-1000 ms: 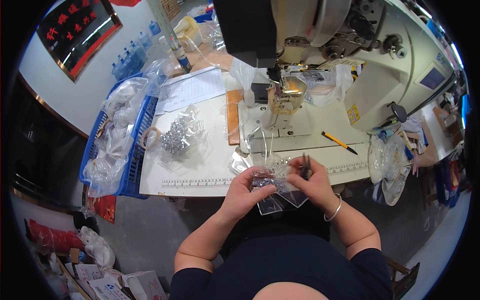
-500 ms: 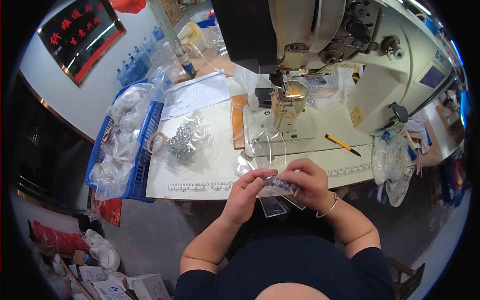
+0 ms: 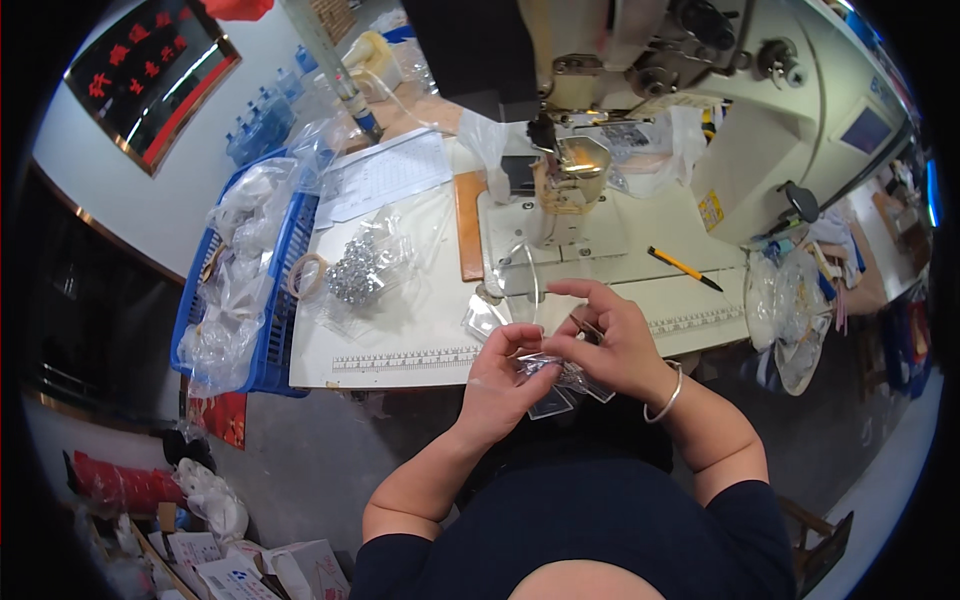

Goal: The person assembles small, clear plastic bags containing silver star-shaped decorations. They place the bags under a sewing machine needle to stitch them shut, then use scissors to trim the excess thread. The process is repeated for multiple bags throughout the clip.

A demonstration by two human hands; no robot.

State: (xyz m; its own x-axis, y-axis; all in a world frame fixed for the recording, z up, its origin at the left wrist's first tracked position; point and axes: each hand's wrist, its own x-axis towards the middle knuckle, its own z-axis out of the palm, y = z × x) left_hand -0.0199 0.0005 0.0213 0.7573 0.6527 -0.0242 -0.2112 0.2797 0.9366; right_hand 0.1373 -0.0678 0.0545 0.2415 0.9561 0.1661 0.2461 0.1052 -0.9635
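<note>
Over the front edge of the sewing table, my left hand point(image 3: 497, 390) is closed on a clear plastic piece point(image 3: 552, 402) with shiny flat panels hanging below the fingers. Small silvery bits show at its upper part, by my left thumb. My right hand point(image 3: 618, 345) is right beside it, index finger stretched out and thumb reaching toward my left hand. Something small and dark shows among the right fingers; its kind cannot be made out. A thin clear strip point(image 3: 532, 272) loops up from the plastic toward the sewing machine point(image 3: 570, 190), whose needle area stands just beyond.
A pile of silvery small parts point(image 3: 355, 272) in clear plastic lies left, by a tape roll point(image 3: 306, 276). A blue basket point(image 3: 268, 335) of plastic bags stands at the table's left side. A yellow pencil-like tool point(image 3: 685, 268) and a printed ruler point(image 3: 405, 360) are on the tabletop.
My right hand has risen slightly and its index finger has straightened away. My left hand has turned, its thumb now over the plastic piece. The view has shifted a little.
</note>
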